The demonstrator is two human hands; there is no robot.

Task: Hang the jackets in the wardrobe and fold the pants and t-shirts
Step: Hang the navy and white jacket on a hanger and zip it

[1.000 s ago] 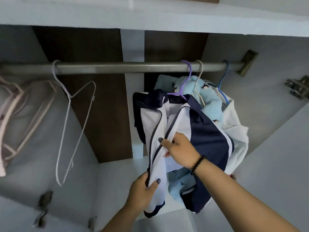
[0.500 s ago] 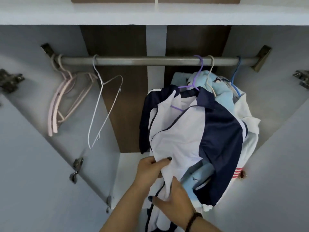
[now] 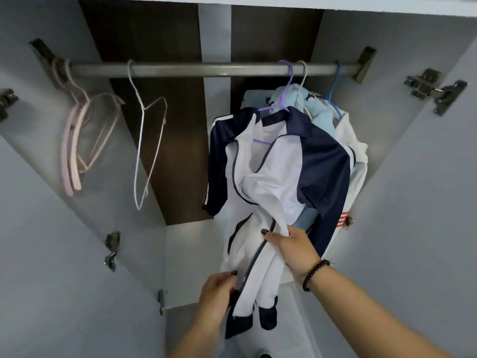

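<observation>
We see the navy and white jacket (image 3: pixel 278 177) hanging on the purple hanger (image 3: pixel 277 107) at the right of the rail (image 3: pixel 206 69). Since half a second ago, the left hand (image 3: pixel 219 288) has dropped to pinch the zipper's bottom, while the right hand (image 3: pixel 294 246) has risen, gripping the front panel higher up.

Navy-and-white jacket (image 3: pixel 281 177) on a purple hanger (image 3: pixel 277 107); pale blue garment (image 3: pixel 318 117) with dark little prints behind; pink hangers (image 3: pixel 74 140), a white wire hanger (image 3: pixel 149 140), grey rail (image 3: pixel 206 68).
</observation>
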